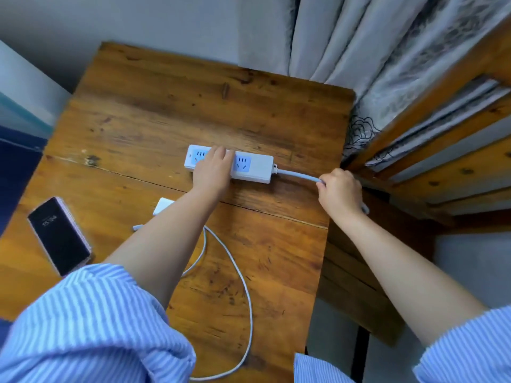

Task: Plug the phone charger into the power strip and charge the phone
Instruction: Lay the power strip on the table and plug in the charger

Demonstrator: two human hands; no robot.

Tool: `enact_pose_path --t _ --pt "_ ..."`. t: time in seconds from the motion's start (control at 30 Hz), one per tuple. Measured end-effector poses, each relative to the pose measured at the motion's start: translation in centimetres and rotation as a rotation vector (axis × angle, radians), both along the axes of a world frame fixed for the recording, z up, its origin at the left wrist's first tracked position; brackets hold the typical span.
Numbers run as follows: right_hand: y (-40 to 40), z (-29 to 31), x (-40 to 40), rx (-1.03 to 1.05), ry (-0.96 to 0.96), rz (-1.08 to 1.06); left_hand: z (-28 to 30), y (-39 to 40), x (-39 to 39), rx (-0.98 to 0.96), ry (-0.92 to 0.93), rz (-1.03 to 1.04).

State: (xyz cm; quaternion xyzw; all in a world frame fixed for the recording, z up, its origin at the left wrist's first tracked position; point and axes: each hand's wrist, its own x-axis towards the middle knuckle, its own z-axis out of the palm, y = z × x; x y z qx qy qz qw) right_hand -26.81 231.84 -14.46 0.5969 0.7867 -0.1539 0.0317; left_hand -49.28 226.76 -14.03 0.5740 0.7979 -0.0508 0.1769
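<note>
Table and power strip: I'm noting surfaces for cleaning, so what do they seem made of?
The table looks like stained, worn wood: visible grain, knots, plank seams. The power strip looks like smooth white plastic with pale blue socket faces, though the exact material cannot be confirmed.

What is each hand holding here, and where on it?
Right hand grips the power strip's cord near the strip; left hand rests flat on the power strip.

The left forearm (171, 230) hides most of the charger (163, 205).

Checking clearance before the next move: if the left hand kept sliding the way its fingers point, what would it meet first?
Beyond the power strip under the left hand, only bare wooden table shows, then probably the wall.
</note>
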Motion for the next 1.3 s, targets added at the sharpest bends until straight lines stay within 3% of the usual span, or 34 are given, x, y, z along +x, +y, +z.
enact_pose_path --t 0.2,0.43,0.63,0.9,1.07,1.3 --pt "-0.9 -0.1 0.3 -0.011 -0.031 -0.068 0.6 -4.4 -0.4 0.073 -0.113 0.098" --pt "-6.8 0.9 -3.2 0.142 0.148 0.158 0.7 -14.2 -4.9 0.146 -0.123 0.296" --pt "-11.3 0.9 -11.1 -0.130 0.301 0.384 -1.3 -17.1 -8.3 -0.001 -0.083 0.416" --pt "-12.2 -0.9 -21.4 -0.289 0.232 0.359 -2.8 -18.5 -11.4 -0.016 -0.156 0.339" --pt "-12.7 -2.0 -23.3 -0.269 0.110 0.370 -2.9 -19.3 -12.1 -0.045 -0.201 0.302" --pt "-13.2 -1.6 -23.8 -0.243 0.182 0.296 -2.8 -19.9 -13.9 -0.018 -0.243 0.306"
